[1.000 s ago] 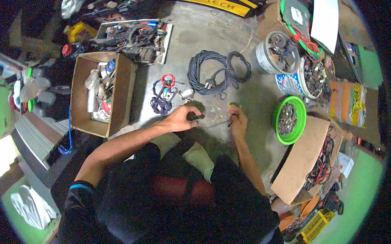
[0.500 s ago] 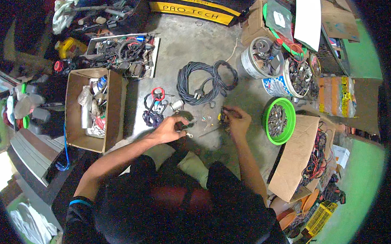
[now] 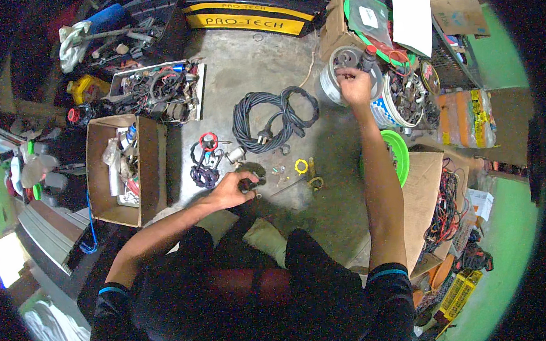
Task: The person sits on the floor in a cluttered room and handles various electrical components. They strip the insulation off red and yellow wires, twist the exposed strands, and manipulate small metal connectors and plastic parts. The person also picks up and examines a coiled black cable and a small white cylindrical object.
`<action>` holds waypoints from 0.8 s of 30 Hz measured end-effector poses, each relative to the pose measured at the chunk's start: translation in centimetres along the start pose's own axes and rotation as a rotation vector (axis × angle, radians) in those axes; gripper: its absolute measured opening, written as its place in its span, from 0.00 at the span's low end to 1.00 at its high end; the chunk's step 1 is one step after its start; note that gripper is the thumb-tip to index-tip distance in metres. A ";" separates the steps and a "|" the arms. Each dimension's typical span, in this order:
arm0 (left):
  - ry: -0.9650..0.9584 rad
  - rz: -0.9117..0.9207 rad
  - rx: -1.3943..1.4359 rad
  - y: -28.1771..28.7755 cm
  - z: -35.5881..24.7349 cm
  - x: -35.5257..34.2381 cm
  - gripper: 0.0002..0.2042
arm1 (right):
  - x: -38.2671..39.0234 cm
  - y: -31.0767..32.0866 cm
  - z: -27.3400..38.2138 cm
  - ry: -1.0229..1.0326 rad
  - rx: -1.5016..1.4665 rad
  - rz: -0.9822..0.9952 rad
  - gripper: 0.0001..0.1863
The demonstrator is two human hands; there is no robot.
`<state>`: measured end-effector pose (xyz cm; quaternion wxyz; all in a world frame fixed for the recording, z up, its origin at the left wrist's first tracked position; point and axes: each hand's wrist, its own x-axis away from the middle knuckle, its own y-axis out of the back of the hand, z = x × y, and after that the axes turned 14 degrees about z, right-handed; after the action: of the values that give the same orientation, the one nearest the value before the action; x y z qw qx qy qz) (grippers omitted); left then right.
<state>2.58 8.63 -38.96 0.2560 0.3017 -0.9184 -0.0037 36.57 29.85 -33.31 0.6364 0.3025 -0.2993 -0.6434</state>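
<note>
My left hand point(image 3: 233, 190) rests on the concrete floor in front of me, closed on a small dark part point(image 3: 247, 184). My right hand point(image 3: 354, 85) is stretched far forward over a round metal tin point(image 3: 330, 79) of scrap parts, fingers curled down into it; whether it holds anything is hidden. On the floor between my hands lie a yellow ring point(image 3: 301, 166), a screwdriver point(image 3: 291, 185) and a few tiny screws. A coiled black power cable point(image 3: 274, 117) with a plug lies beyond them.
A cardboard box point(image 3: 96, 176) of parts stands at my left, with a tray of tangled wiring point(image 3: 156, 93) behind it. A white bucket point(image 3: 381, 111) of metal bits, a green bowl point(image 3: 401, 156) and a cardboard box of wires point(image 3: 421, 186) crowd the right. Red and purple cables point(image 3: 205, 158) lie near my left hand.
My right hand has left the small parts on the floor and reached far forward to the round metal tin. My left hand has stayed by the dark part.
</note>
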 end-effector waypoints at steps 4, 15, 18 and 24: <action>-0.031 -0.048 -0.023 -0.2 1.8 -0.1 0.16 | -0.9 0.7 1.2 0.074 0.321 0.092 0.12; -0.099 -0.266 -0.065 -0.1 0.5 0.3 0.15 | -0.3 0.2 -0.4 0.187 0.660 0.250 0.15; -0.184 -0.315 -0.092 -0.2 0.2 0.1 0.15 | 0.3 0.2 0.9 0.108 0.693 0.279 0.15; -0.256 -0.354 -0.120 -0.3 -0.6 0.5 0.18 | 4.9 0.2 5.1 0.219 0.588 -0.117 0.13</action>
<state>2.69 8.21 -38.28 0.1503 0.4395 -0.8742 -0.1415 32.73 24.95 -29.89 0.5121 0.5575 -0.3843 -0.5285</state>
